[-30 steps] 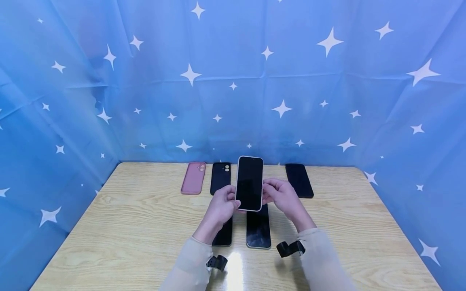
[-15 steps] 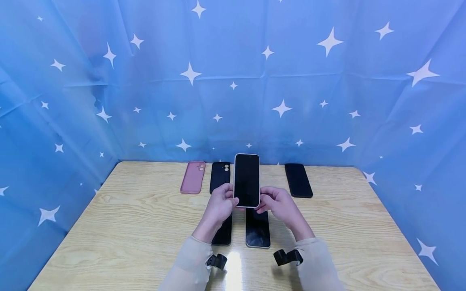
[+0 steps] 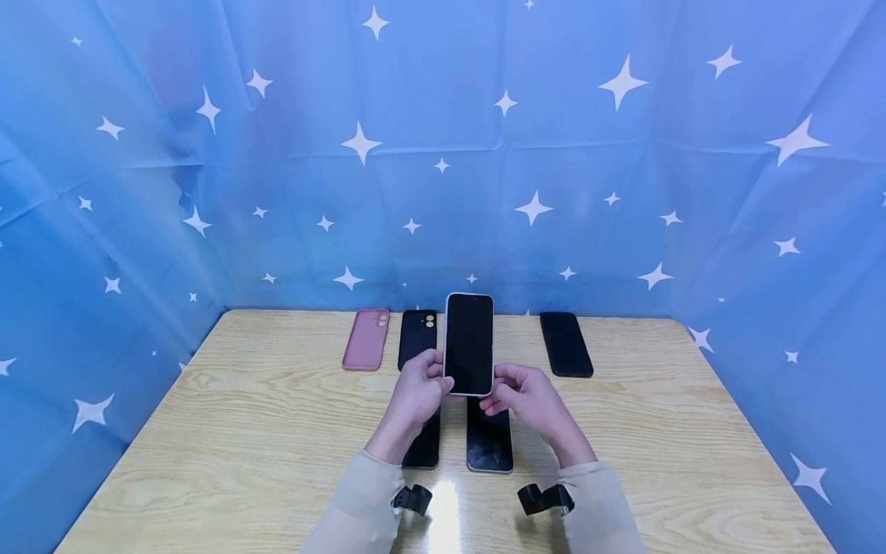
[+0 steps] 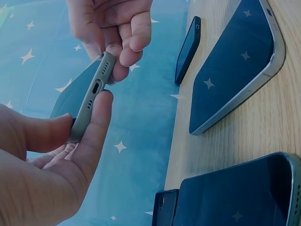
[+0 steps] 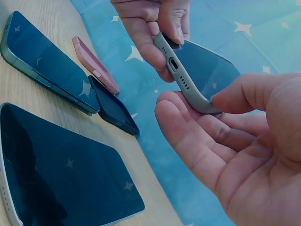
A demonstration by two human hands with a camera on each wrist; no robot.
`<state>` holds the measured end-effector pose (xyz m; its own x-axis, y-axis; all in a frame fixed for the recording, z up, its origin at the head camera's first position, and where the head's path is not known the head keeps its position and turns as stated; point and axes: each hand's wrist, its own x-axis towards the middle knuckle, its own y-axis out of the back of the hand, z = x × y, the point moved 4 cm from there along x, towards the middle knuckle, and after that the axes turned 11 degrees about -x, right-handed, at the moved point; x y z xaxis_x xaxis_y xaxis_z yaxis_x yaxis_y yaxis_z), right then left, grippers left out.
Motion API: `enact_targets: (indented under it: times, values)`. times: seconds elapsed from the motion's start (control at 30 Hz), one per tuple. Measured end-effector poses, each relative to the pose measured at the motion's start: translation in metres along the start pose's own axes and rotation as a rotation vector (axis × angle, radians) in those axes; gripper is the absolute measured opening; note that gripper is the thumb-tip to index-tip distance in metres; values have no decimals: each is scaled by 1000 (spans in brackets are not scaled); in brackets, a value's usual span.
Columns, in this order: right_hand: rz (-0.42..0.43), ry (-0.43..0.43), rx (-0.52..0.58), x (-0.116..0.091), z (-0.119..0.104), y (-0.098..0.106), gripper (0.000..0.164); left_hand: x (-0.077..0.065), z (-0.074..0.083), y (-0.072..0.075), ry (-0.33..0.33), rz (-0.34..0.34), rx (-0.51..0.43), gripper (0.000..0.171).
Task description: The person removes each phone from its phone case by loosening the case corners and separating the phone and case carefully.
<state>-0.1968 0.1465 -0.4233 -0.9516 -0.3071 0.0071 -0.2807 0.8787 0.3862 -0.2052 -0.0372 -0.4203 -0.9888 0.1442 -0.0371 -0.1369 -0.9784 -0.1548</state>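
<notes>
The phone (image 3: 468,344) has its lower end between left fingers (image 4: 100,113) and right fingers (image 5: 176,125).

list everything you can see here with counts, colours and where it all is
held phone: 1, dark screen, pale edges, raised between both hands
left table phone: 1, dark, beside the left forearm, partly hidden
right table phone: 1, dark screen, pale edge, nearer than the held phone
pink case: 1, pink, far edge, left
black case: 1, black, right of the pink case
dark slab: 1, black, far edge, right
table: 1, light wood, under these
curtain: blue, white stars, back and sides
wrist devices: 2, black, one per wrist
sleeves: 2, pale, both forearms
left hand: 1, bare, holding the phone's left side
right hand: 1, bare, at its lower right corner
</notes>
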Motion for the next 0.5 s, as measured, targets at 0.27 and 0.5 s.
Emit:
enact_targets:
  times: [0.27, 0.5]
  values:
    - [-5, 12, 7, -2, 0, -2, 31, -1, -1, -2, 0, -9, -18, 20]
    - [-22, 53, 80, -2, 4, -1, 32, -2, 1, -4, -1, -20, -59, 21]
